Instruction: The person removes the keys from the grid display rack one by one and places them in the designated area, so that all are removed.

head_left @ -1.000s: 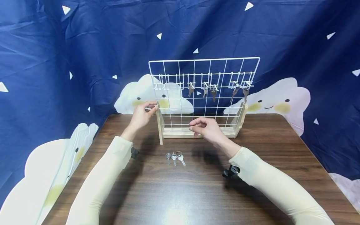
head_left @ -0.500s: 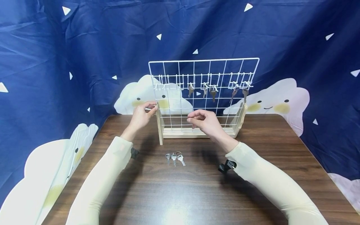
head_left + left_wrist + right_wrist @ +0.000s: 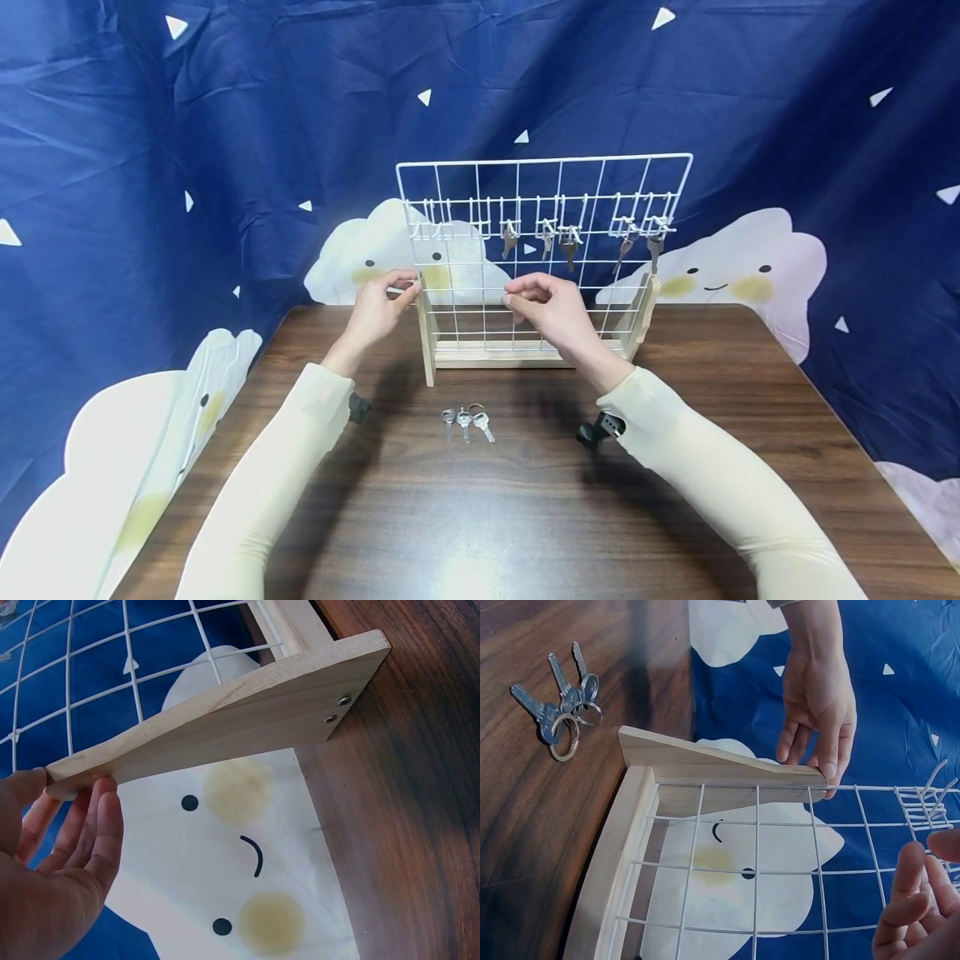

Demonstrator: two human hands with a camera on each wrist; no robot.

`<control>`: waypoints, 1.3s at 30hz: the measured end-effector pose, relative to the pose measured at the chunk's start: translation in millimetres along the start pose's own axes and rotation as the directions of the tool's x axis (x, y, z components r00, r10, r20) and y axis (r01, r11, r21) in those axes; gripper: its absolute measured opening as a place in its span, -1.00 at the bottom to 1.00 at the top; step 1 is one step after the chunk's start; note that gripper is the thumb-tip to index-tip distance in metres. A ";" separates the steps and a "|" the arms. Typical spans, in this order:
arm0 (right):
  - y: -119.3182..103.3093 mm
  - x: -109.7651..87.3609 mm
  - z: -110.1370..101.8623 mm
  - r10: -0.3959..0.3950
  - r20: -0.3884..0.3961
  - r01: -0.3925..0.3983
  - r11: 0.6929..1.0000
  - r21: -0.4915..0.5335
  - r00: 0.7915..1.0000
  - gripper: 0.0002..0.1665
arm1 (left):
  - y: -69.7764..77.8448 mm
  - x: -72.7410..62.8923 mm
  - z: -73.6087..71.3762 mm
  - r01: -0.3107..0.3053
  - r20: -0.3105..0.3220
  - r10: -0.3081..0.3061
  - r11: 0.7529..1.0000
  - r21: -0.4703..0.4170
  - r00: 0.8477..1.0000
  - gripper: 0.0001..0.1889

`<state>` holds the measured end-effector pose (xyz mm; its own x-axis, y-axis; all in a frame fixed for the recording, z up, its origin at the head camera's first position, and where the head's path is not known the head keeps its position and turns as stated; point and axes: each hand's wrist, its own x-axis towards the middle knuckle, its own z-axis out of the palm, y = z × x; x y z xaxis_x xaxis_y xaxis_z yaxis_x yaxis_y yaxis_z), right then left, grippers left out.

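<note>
- Three loose keys (image 3: 464, 421) lie on the wood-grain table (image 3: 480, 517), below the right hand (image 3: 551, 308)
- That hand's narrow (can't tell if it's pinching anything)
- Left hand (image 3: 378, 308) grips the wooden side panel (image 3: 240, 724)
- Nearest hanging key (image 3: 510, 242), near vertical, sits above the right hand; open room along the white wire grid (image 3: 543, 159)

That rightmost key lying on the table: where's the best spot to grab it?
Probably the blade, pinched across its edges from above and the right. The rightmost key lies flat, blade toward the person, its ring toward the wire grid, and the middle key sits close on its left.
</note>
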<state>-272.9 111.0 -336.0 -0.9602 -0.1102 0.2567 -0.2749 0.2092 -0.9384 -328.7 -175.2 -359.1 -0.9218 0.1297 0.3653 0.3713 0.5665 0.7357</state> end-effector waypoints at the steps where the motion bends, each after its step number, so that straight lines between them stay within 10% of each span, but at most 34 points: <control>1: -0.3 1.1 0.2 -0.004 -0.005 0.005 1.000 0.009 1.000 -0.78 | -0.1 0.1 0.0 -0.001 -0.001 0.001 1.000 0.001 1.000 -0.67; 39: -12.9 25.2 4.7 -0.030 -0.199 0.068 0.980 0.189 0.979 -0.63 | 0.8 1.1 1.1 0.025 -0.006 -0.024 1.000 0.011 1.000 -0.67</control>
<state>-293.3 101.0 -318.4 -0.9422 0.0796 0.3253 -0.3253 0.0140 -0.9455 -329.6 -173.8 -358.8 -0.9299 0.1107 0.3508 0.3473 0.5786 0.7380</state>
